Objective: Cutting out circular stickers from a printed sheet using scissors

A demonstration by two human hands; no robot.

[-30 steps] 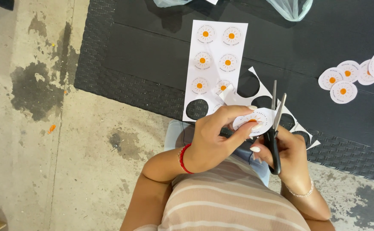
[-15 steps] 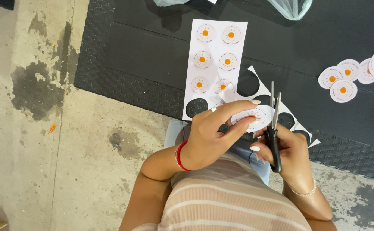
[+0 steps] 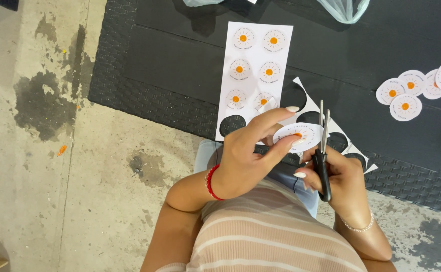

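Four round stickers (image 3: pixel 418 89) with orange suns already lie cut out on the black mat (image 3: pixel 170 65) at about two o'clock from my hands, overlapping one another in a short row. A spent strip of backing (image 3: pixel 326 126) full of round holes lies under my hands, running off toward four o'clock. The white sheet (image 3: pixel 255 75) at twelve o'clock has one hole at its near left corner and about six printed circles uncut; the one beside the hole looks partly lifted. So I judge the job a little under halfway.

My left hand (image 3: pixel 245 161) is raised over my lap, wrist bent, with a red bracelet (image 3: pixel 210 182) on it. Its thumb and fingers pinch the round piece (image 3: pixel 297 135) I am trimming, held flat and facing up. My right hand (image 3: pixel 344 184) sits at three o'clock of it, closed around the black handles of the scissors (image 3: pixel 323 151). The blades point to twelve o'clock, nearly closed, at the piece's right edge.
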